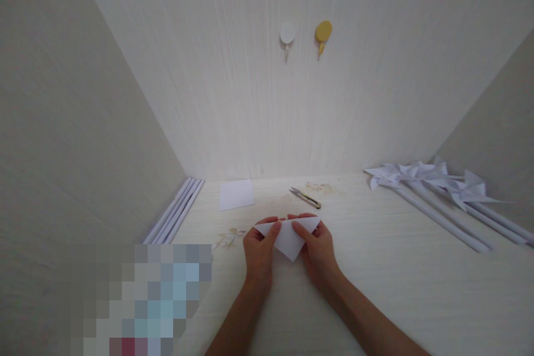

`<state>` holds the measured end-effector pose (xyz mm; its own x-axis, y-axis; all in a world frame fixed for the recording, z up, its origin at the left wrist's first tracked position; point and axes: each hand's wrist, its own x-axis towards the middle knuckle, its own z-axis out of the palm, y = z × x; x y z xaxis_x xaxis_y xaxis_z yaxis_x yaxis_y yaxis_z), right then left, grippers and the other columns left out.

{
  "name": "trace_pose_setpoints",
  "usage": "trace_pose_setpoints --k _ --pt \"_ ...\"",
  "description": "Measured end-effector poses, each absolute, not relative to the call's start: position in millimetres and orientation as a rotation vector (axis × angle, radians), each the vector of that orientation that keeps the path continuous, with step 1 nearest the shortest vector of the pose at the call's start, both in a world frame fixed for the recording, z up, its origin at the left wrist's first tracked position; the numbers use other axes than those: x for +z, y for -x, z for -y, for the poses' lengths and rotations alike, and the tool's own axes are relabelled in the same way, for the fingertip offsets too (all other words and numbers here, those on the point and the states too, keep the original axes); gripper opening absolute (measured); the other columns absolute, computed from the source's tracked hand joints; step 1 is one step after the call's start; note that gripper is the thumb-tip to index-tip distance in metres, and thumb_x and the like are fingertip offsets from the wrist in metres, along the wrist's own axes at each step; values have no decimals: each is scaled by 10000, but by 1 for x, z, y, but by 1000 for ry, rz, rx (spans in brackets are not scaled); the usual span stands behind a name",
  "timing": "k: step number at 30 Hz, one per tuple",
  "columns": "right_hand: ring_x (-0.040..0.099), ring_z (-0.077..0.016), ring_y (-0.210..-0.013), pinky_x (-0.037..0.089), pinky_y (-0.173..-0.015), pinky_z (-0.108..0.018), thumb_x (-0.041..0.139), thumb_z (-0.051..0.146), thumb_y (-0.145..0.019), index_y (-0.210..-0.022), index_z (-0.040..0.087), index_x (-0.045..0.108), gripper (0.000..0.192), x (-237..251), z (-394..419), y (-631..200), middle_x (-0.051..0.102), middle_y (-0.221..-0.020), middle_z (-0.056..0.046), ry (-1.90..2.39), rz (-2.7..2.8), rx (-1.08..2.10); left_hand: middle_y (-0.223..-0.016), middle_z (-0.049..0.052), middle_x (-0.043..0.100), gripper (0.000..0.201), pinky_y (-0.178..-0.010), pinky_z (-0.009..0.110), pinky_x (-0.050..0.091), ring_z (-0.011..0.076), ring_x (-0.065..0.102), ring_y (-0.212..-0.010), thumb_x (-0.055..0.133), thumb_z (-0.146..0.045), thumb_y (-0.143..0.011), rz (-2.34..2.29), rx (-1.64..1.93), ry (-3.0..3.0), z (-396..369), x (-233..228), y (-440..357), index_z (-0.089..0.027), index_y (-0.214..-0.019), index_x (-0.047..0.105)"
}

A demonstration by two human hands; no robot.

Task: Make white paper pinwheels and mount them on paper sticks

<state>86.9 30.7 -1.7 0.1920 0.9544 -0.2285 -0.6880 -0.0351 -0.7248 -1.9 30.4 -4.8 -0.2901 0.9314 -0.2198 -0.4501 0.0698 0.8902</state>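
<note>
A white paper triangle [291,240], folded over with its point toward me, is held between both hands above the table. My left hand [259,247] grips its left side, thumb on top near the upper edge and fingers behind. On the other side my right hand [320,245] pinches it the same way, the two thumbs a short way apart. Just beyond the hands lies a pair of thread snips [306,198]. A flat white sheet of paper [237,194] rests to the far left of them.
Rolled white paper sticks [177,208] lie along the left wall. Several paper pinwheels [421,172] on sticks are piled at the right. Small pale bits [227,239] lie left of my hands. A white hook [287,34] and a yellow hook [324,31] are on the back wall. The lower left is pixelated.
</note>
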Motion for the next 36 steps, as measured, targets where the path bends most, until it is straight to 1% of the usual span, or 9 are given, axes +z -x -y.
trace_pose_setpoints --k 7,14,20,25,29,36 --pt "628 -144 -594 499 -583 -267 741 147 -482 -738 163 506 348 -1 -31 -87 697 -690 -19 866 407 1370 -634 48 655 300 -533 241 449 132 581 -548 716 -268 -515 -1186 1511 -577 -30 -5 2 -112 -753 624" --pt "629 -138 -611 495 -603 -261 738 139 -483 -746 163 503 354 -3 -31 -87 697 -685 -15 856 404 1368 -706 74 672 314 -558 253 454 154 602 -603 716 -275 -518 -1169 1509 -590 -32 -9 3 -110 -768 622" --pt "627 -146 -611 496 -609 -279 733 141 -490 -735 167 510 333 -3 -31 -87 695 -691 -19 840 418 1371 -659 53 661 308 -552 255 453 144 590 -570 717 -267 -516 -1162 1518 -561 -31 -8 3 -114 -767 624" --pt "623 -157 -604 496 -591 -292 734 184 -502 -727 172 518 312 -3 -32 -86 691 -687 -22 821 422 1396 -638 49 656 301 -555 262 453 143 584 -559 719 -266 -508 -1173 1534 -531 -31 -7 3 -114 -752 630" --pt "625 -175 -632 498 -597 -312 724 252 -529 -710 172 521 283 -1 -32 -86 688 -675 -30 795 395 1404 -668 62 662 314 -582 269 453 153 595 -601 723 -287 -505 -1148 1558 -521 -31 -6 2 -106 -745 630" --pt "625 -177 -643 500 -610 -315 726 262 -530 -718 173 523 290 -2 -33 -86 685 -667 -23 804 383 1410 -645 50 647 326 -509 234 419 123 566 -544 705 -352 -524 -1068 1569 -484 -32 -5 1 -102 -718 625"
